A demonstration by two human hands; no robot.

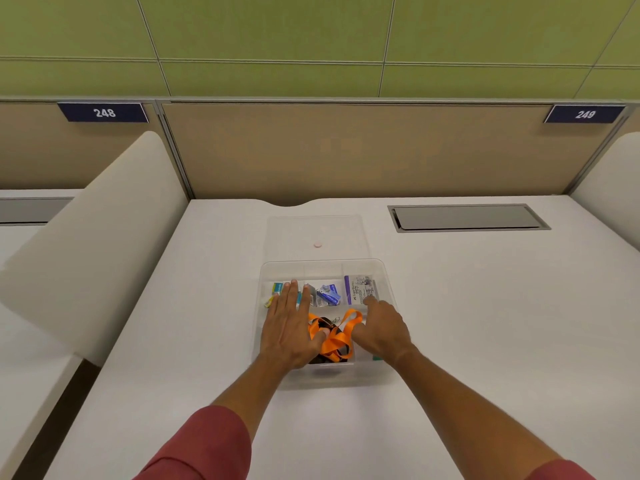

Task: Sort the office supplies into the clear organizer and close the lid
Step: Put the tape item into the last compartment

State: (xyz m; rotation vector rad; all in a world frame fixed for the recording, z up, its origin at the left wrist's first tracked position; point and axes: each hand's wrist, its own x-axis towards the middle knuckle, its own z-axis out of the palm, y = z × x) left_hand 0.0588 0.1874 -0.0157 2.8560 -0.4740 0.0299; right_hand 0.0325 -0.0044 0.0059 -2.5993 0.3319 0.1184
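Both hands reach into a clear plastic divided organizer (388, 289) on a white desk (485, 323): the left hand (289, 329) flat and open, the right hand (382, 329) loosely curled, gripping nothing visible. An orange lanyard (337, 336) lies between them, small packets fill the far compartments, and the transparent lid (313, 233) lies just behind.

Desk (450, 306) is wide open at 3 and 9 o'clock of the organizer (388, 292). At 12 the clear lid (313, 230) lies flat; partition wall (346, 150) blocks behind it.
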